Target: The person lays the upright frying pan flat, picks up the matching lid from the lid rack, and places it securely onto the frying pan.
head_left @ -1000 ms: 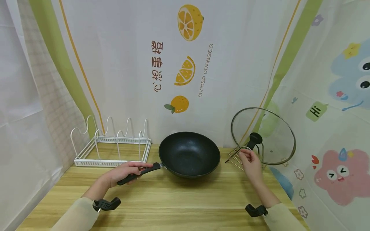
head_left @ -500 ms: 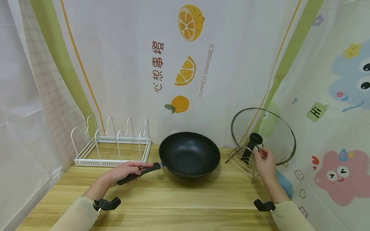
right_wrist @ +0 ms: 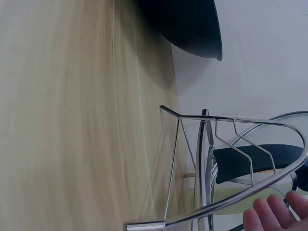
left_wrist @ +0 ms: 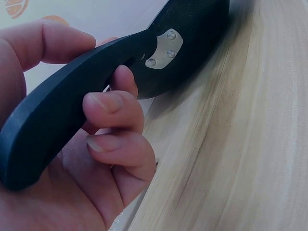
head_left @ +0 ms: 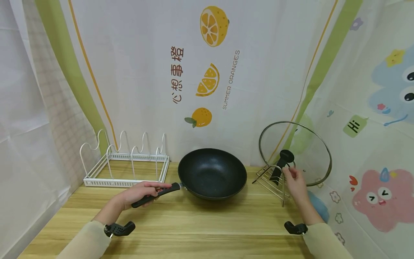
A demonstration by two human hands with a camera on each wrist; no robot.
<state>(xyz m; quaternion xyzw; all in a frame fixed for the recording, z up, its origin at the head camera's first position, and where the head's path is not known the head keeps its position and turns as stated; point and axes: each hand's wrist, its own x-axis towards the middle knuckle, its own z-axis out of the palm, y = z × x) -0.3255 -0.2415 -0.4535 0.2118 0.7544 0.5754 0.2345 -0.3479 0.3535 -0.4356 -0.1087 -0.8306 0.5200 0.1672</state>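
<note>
My left hand (head_left: 142, 194) grips the black handle (left_wrist: 53, 96) of a wok (head_left: 211, 174), its index finger lying along the top and other fingers curled below. The wok is upright on the wooden table, its bowl facing me. At the right, a glass lid (head_left: 312, 144) with a metal rim and black handle (head_left: 286, 156) stands tilted in a wire lid rack (head_left: 270, 187). My right hand (head_left: 296, 183) is at the rack's right side, fingertips bent close to the lid's handle. Whether it pinches anything is hidden; the right wrist view shows only some fingertips (right_wrist: 264, 211).
A white wire rack (head_left: 126, 183) with several upright loops stands at the back left of the wooden table (head_left: 194, 230). Printed cloths hang behind (head_left: 145, 72) and at the right (head_left: 343, 172), close to the lid.
My right hand has moved rightward from the front wire of the lid rack to its right side, by the lid handle. The left hand and the wok have stayed put.
</note>
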